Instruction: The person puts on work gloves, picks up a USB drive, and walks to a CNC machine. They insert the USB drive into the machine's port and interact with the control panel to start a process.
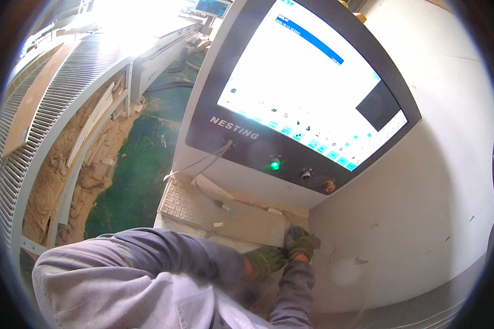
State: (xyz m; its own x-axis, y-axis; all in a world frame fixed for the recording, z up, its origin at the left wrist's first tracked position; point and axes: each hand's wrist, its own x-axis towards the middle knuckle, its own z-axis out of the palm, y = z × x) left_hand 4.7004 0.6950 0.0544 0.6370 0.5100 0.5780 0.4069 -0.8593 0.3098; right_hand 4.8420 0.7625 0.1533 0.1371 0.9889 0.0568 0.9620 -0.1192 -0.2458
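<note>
Both my hands wear green work gloves and are close together at the right end of a dusty shelf (247,222) below a machine's control panel. My right hand (299,242) lies over a dark, rounded object, perhaps a computer mouse, that it mostly hides. My left hand (266,260) is just left of it, fingers pointing towards it; whether it holds anything cannot be told. A dusty keyboard (181,201) lies at the shelf's left end. Above, the panel carries a lit screen (304,82), a green lit button (275,164), a black knob (306,176) and a red button (329,186).
A cable (201,170) hangs from the panel to the shelf. At the left stands a roller conveyor (74,78) with a long wooden board (37,98) on it and wood offcuts (94,164) beneath. A pale wall or cabinet side (378,214) rises at the right.
</note>
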